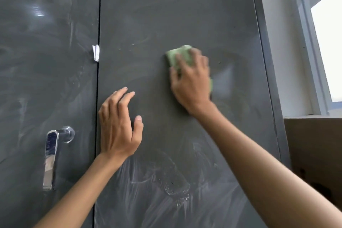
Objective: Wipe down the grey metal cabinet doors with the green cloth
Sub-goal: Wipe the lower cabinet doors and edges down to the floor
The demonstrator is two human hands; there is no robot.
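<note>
Presses the folded green cloth [178,55] flat against the right door [166,15] with the right hand [192,81]; lays the fingers fairly straight across the cloth rather than clenching round it, palm covering most of it; leaves a green corner showing above the fingertips and a thin green edge beside the heel of the hand; shows hand and cloth blurred, so cannot tell how the thumb sits.

Keeps the cloth at about mid-height of the visible door, toward its right side, well apart from the seam between the doors.

Raises the left hand [118,127] lower down on the same door, just right of the seam; holds nothing in it, fingers loosely curved and released, thumb apart from them; cannot tell whether the fingertips touch the metal.

Shows pale streaks [148,181] and smears across the lower part of the right door, and fainter ones on the left door [46,61]; carries a shiny metal handle [50,155] on the left door, hanging downward; has a small scrap of white paper [95,52] stuck at the seam, above the left hand.

Right of the doors: a pale wall [277,42], a bright window [329,42], and below it a brown cardboard box [314,144].
</note>
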